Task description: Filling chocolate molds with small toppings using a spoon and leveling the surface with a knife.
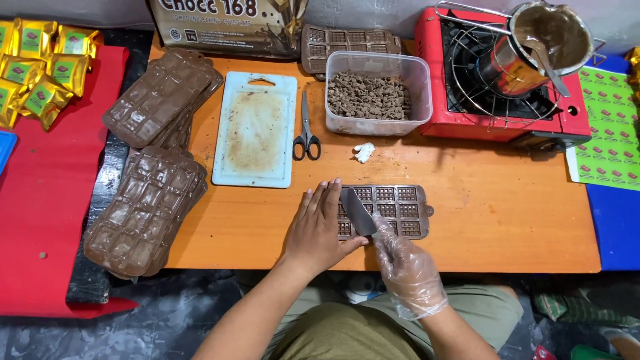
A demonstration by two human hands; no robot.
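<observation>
Head view, read from left to right. Gold foil-wrapped packets (pixel 41 70) are seen on a red mat (pixel 40 220) at the far left. Beside them, two stacks of brown chocolate-filled moulds (pixel 150 160) are laid along the edge of the orange wooden table (pixel 507 213). A white plastic cutting board (pixel 255 130), smeared brown, is placed next, with black-handled scissors (pixel 306 130) just beside it. A clear plastic tub of chocolate pieces (pixel 375 93) is set behind, and a crumpled white scrap (pixel 364 152) lies in front of it.

At the near edge of the table, the brown rectangular silicone mould (pixel 393 211) is pinned flat by the bare left hand (pixel 319 230), its fingers spread wide over the mould's left end. A steel scraper blade (pixel 358 212) is gripped by the right hand (pixel 405 270), which is gloved in clear plastic, and is laid across the mould's surface.

At the far right, a metal pot of melted chocolate (pixel 547 40) with a spoon is stood on a red portable gas stove (pixel 500 80).

The step in hand is judged to be scraping the mould level. A steady hold by the left hand and a flat, even pass of the blade would be called for next.
</observation>
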